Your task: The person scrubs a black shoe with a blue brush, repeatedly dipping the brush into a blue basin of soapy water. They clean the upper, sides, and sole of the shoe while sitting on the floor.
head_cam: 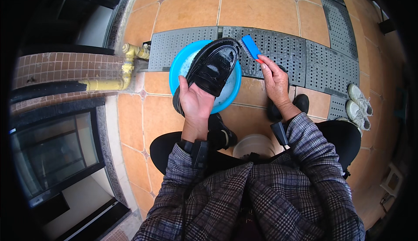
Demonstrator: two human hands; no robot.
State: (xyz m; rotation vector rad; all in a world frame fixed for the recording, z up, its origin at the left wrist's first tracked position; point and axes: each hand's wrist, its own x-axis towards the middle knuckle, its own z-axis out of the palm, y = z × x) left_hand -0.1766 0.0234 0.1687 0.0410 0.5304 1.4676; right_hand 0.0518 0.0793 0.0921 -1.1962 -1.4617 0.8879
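A wet black loafer (214,66) with suds on its upper is tilted over a blue plastic basin (231,101) that holds soapy water. My left hand (197,100) has its palm at the shoe's opening, thumb apart, and supports it; the fingers are hidden inside or under the shoe. In my right hand (274,76) is a blue scrub brush (250,47) with a red part at the grip, gripped between thumb and fingers. Its pale bristles face the shoe's toe, close beside it; whether they touch is unclear.
Grey perforated drain covers (331,68) cross the tiled floor. White sneakers (359,107) stand at the right, and a black shoe (301,103) is near my right wrist. A yellow pipe (104,84) runs along the left wall. Between my legs is a pale round object (254,145).
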